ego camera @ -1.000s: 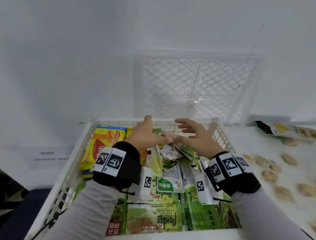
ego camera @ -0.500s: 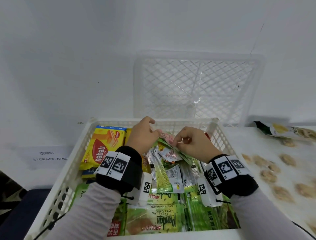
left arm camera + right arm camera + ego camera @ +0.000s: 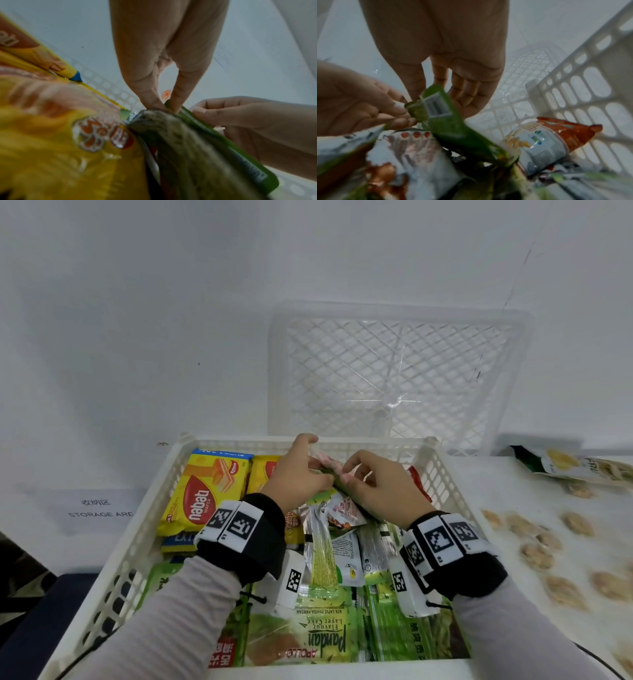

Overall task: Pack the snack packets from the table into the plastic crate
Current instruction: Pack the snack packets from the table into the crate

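Observation:
Both hands are inside the white plastic crate (image 3: pixel 144 529), near its back wall. My left hand (image 3: pixel 322 474) pinches the end of a slim green snack packet (image 3: pixel 337 479) between thumb and forefinger; the left wrist view shows that pinch (image 3: pixel 164 106) on the green packet (image 3: pixel 214 135). From the other side my right hand (image 3: pixel 347 475) holds the same packet with curled fingers. In the right wrist view the right hand (image 3: pixel 433 92) closes on the green packet (image 3: pixel 443 115). A pink-printed packet (image 3: pixel 325 460) sticks up behind it. Several small packets (image 3: pixel 342 532) lie below the hands.
The crate holds yellow nabati wafer packs (image 3: pixel 205 491), Pandan cake packs (image 3: pixel 318 635) and a red-and-white packet (image 3: pixel 547 142) by the right wall. A second white crate (image 3: pixel 397 371) stands on edge against the wall. A fruit snack bag (image 3: pixel 565 465) lies on the table at right.
A second ago both hands hovered with fingers spread over the packets. Their fingers have since curled in and taken hold of the green packet at the back of the crate.

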Action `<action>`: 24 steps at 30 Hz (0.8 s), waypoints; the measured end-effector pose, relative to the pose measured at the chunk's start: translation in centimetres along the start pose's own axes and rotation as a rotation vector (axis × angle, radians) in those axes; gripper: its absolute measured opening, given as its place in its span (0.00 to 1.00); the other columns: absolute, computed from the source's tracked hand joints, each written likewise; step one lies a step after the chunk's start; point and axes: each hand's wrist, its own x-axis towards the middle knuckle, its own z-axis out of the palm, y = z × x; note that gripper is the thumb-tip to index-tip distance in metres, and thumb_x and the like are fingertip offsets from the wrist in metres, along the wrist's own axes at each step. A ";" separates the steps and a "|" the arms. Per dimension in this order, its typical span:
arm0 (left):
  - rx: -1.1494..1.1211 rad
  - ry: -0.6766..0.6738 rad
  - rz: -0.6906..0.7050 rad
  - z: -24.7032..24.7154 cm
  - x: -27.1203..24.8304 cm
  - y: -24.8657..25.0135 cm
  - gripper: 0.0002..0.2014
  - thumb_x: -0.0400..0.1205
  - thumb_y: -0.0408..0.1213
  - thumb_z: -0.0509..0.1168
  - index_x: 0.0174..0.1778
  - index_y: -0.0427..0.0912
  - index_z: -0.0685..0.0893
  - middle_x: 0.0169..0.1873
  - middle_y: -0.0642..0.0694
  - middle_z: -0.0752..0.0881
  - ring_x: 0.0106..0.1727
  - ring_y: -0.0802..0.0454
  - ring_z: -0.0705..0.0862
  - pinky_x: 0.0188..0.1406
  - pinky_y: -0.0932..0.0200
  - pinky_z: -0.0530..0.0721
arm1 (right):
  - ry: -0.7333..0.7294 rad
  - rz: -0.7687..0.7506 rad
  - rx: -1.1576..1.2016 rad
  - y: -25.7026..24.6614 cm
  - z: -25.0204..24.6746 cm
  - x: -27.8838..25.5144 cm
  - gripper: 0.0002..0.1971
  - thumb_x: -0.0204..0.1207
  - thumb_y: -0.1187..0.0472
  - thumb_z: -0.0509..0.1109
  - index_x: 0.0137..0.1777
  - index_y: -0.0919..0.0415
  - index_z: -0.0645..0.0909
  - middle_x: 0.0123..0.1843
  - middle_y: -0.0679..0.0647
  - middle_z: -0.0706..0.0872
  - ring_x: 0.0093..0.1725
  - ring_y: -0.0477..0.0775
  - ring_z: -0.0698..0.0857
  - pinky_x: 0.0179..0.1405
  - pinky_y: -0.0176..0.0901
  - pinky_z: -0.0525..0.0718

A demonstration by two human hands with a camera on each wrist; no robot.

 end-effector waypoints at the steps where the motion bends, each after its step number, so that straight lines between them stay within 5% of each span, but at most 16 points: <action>1: -0.009 0.024 0.009 0.0 0.1 -0.1 0.35 0.73 0.23 0.71 0.74 0.44 0.64 0.49 0.38 0.87 0.52 0.42 0.87 0.59 0.44 0.84 | 0.009 0.013 0.029 0.0 0.0 0.1 0.06 0.76 0.49 0.68 0.48 0.49 0.80 0.35 0.44 0.81 0.33 0.43 0.79 0.39 0.46 0.81; 7: 0.018 0.090 0.151 -0.4 0.3 -0.1 0.31 0.71 0.18 0.69 0.65 0.48 0.68 0.38 0.45 0.87 0.40 0.50 0.86 0.40 0.58 0.85 | 0.205 0.081 0.138 0.2 -0.1 0.4 0.12 0.71 0.41 0.72 0.43 0.48 0.78 0.26 0.47 0.78 0.26 0.43 0.76 0.30 0.40 0.74; 12: 0.157 0.139 0.320 -1.6 0.0 1.0 0.16 0.69 0.24 0.74 0.45 0.50 0.83 0.37 0.53 0.86 0.38 0.63 0.84 0.40 0.70 0.80 | 0.278 0.085 -0.196 0.0 -0.3 0.0 0.21 0.68 0.31 0.66 0.35 0.49 0.72 0.25 0.45 0.78 0.29 0.45 0.80 0.30 0.45 0.81; 16: 0.322 0.192 0.415 -3.2 -1.1 2.8 0.21 0.69 0.24 0.74 0.50 0.55 0.82 0.36 0.53 0.84 0.30 0.65 0.78 0.34 0.78 0.74 | 0.206 -0.002 -0.237 0.0 0.0 0.1 0.15 0.74 0.38 0.65 0.51 0.47 0.76 0.38 0.41 0.75 0.37 0.47 0.81 0.38 0.45 0.81; 21: 0.733 0.223 0.546 -7.0 -4.6 6.9 0.08 0.71 0.30 0.72 0.38 0.50 0.89 0.35 0.59 0.81 0.43 0.59 0.74 0.42 0.67 0.68 | -0.028 -0.016 -0.229 -0.3 0.4 0.4 0.12 0.74 0.52 0.71 0.56 0.51 0.81 0.48 0.50 0.78 0.46 0.51 0.81 0.47 0.43 0.79; 24: 0.846 0.233 0.612 -9.2 -8.3 9.2 0.07 0.71 0.30 0.72 0.40 0.46 0.90 0.35 0.57 0.80 0.42 0.56 0.78 0.46 0.58 0.78 | -0.118 -0.048 -0.230 -1.2 0.7 0.1 0.13 0.72 0.56 0.73 0.56 0.50 0.82 0.47 0.49 0.77 0.48 0.51 0.80 0.46 0.40 0.75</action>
